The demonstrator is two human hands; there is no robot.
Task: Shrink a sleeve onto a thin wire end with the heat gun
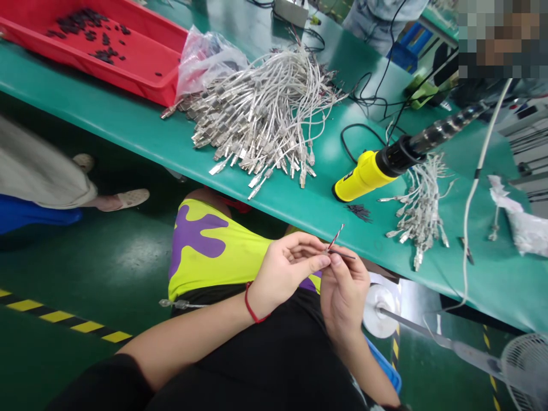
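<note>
Striped red-and-white wire (336,237) sits pinched between the fingertips of left hand (285,274) and right hand (345,297), both grasping it above the lap, apparently for fine two-handed control. Cable pile (261,114) and yellow heat gun (363,177) lie within reach on the desk (128,134).

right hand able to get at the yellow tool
Probably yes: the right hand is near the bench edge, with only small dark bits before the yellow tool, but it is pinching a wire.
</note>
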